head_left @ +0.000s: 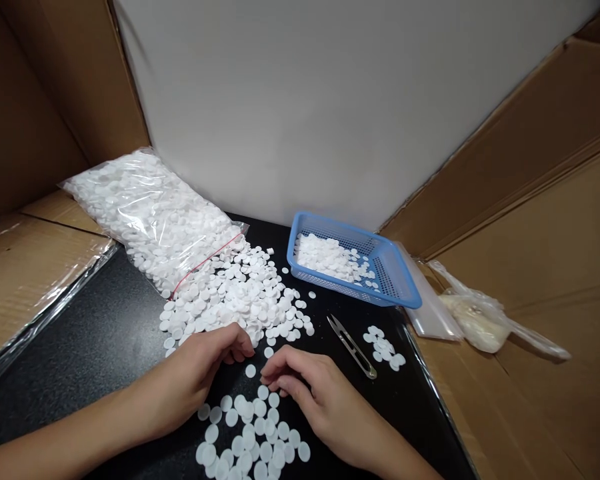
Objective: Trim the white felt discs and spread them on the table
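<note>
Head view: one thin, round white disc (251, 371) lies between left hand (205, 363) and right hand (326, 400), both half-curled; grips unclear.

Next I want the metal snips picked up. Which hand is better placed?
Probably the right hand: the metal snips lie close by, on its side. The left hand is farther off, beside the large pile of white discs, and would have to reach past the right.

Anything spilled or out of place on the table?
White discs lie loose on the black tabletop, heaped at the red-edged end of the clear bag, which looks like a spill, though it may be deliberate. A couple of strays sit near the blue basket. Nothing looks visibly damaged.
</note>
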Motion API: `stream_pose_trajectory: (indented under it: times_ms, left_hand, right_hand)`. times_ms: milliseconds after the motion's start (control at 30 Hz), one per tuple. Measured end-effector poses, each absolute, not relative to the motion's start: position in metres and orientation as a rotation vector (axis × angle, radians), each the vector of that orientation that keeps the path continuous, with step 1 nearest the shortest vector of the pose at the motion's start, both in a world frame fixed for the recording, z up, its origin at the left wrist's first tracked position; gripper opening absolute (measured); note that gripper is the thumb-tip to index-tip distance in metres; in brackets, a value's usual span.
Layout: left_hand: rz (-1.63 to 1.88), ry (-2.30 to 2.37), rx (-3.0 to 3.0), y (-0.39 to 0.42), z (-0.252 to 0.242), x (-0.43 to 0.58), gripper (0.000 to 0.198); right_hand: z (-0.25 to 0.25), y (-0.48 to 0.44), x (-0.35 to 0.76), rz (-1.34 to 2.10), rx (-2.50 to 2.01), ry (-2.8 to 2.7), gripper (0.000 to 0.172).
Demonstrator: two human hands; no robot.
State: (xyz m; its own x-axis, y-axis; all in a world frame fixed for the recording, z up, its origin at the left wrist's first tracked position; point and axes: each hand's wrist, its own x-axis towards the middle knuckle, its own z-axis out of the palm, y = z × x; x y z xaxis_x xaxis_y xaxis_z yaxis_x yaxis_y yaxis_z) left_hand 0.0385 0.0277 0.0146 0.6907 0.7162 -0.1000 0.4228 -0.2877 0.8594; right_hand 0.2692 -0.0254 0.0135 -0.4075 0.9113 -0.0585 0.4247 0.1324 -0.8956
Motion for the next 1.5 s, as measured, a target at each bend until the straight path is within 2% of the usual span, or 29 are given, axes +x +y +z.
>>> stream_pose_trajectory:
  times_ms: [167,233,300,400,500,633,800,967,1067,1300,1433,1500]
  left_hand:
    - [0.22,0.814,2.05,0.019,0.017,0.036,0.067]
    - [0.14,0.759,2.059,0.016,0.022,0.034,0.07]
    - [0.113,0.731,2.036,0.016,0.027,0.033,0.061]
    - [0.262,0.83,2.031,0.024,0.03,0.032,0.033]
    - [0.457,1.045,2.091,0.035,0.027,0.029,0.018]
    - [0.416,1.148,2.243,0.041,0.017,0.024,0.01]
    - [0.33,1.213,2.381,0.04,0.007,0.021,0.01]
    - [0.236,1.137,2.332,0.034,0.01,0.031,0.015]
    - [0.215,1.063,2.306,0.028,0.01,0.038,0.017]
    - [0.462,1.086,2.274,0.039,0.014,0.025,0.023]
    - [0.482,1.087,2.245,0.043,0.019,0.022,0.022]
    - [0.448,1.033,2.25,0.04,0.017,0.026,0.02]
  right_hand:
    - [-0.001,-0.019,0.268,0.771,-1.369,-2.032,0.022]
    - [-0.008,-0.015,0.267,0.681,-1.352,-2.101,0.021]
    - [-0.013,-0.012,0.266,0.597,-1.331,-2.158,0.019]
    - [-0.014,-0.009,0.264,0.531,-1.317,-2.156,0.017]
    - [-0.006,-0.012,0.259,0.731,-1.363,-2.013,0.015]
    - [0.004,-0.016,0.255,1.001,-1.486,-1.871,0.017]
    - [0.003,-0.015,0.257,0.88,-1.555,-1.9,0.017]
    - [0.003,-0.018,0.252,1.046,-1.514,-1.917,0.014]
    - [0.001,-0.02,0.25,0.999,-1.416,-1.951,0.011]
    - [-0.007,-0.007,0.251,0.684,-1.413,-2.135,0.029]
    - [-0.007,0.002,0.249,0.558,-1.442,-2.205,0.016]
    - [-0.005,0.002,0.25,0.569,-1.444,-2.208,0.014]
